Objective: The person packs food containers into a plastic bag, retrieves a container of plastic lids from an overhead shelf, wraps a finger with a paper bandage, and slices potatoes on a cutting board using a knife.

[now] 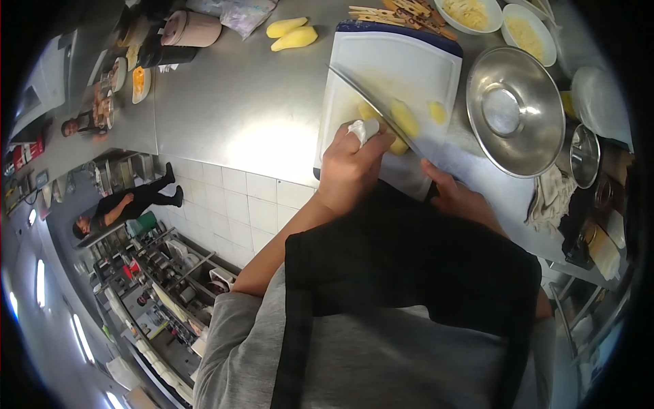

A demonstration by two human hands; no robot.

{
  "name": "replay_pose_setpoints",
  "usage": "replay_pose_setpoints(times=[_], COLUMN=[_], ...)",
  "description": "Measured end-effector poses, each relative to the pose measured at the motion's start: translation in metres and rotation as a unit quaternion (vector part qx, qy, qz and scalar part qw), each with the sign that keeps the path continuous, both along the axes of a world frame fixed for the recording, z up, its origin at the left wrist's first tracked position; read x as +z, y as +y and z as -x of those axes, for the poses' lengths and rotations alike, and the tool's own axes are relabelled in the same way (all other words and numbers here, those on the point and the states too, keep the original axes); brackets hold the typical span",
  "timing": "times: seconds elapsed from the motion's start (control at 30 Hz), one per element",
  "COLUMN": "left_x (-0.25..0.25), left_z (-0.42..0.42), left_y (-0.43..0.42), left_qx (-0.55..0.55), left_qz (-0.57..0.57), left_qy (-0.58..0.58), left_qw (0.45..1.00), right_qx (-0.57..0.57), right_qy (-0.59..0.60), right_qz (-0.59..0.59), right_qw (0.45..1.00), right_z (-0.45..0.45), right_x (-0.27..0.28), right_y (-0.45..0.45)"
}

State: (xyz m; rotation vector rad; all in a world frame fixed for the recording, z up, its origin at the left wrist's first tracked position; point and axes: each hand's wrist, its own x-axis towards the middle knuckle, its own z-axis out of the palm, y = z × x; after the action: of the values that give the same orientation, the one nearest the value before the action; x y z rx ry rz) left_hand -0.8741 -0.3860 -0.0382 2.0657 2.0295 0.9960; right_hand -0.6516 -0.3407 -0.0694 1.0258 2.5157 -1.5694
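Note:
On the white cutting board (347, 51) with a dark blue end lie peeled yellow pieces (405, 117) that look like potato. My left hand (349, 167) is closed over a yellow piece at the board's middle, and a white wrap covers one of its fingers. Right beside those fingers, a long kitchen knife (361, 91) slants across the board. Its handle end is in my right hand (458, 194), whose fingers are partly hidden by the black apron. A small yellow slice (437, 112) lies apart, to the right of the blade.
A large steel bowl (482, 133) stands right of the board. Two white bowls (466, 17) of yellow shreds and several wooden clothespins (409, 15) are behind. Two whole yellow pieces (294, 39) lie at back left. A cloth (550, 198) rests at right. A person (126, 199) is at far left.

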Motion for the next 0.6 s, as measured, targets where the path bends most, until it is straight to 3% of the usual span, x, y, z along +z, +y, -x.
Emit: replay_pose_setpoints(times=[0.17, 0.6], left_x=[-0.002, 0.003], left_z=[0.002, 0.006], left_y=[-0.002, -0.007], left_qx=[-0.003, -0.019], left_qz=[0.010, 0.012], left_qy=[-0.008, 0.041], left_qw=[1.000, 0.999], right_qx=[0.006, 0.049], right_qy=[0.089, 0.089], right_qz=[0.074, -0.014], right_qw=[0.993, 0.995], right_z=[-0.005, 0.014], right_x=[-0.040, -0.017], right_y=[0.004, 0.014])
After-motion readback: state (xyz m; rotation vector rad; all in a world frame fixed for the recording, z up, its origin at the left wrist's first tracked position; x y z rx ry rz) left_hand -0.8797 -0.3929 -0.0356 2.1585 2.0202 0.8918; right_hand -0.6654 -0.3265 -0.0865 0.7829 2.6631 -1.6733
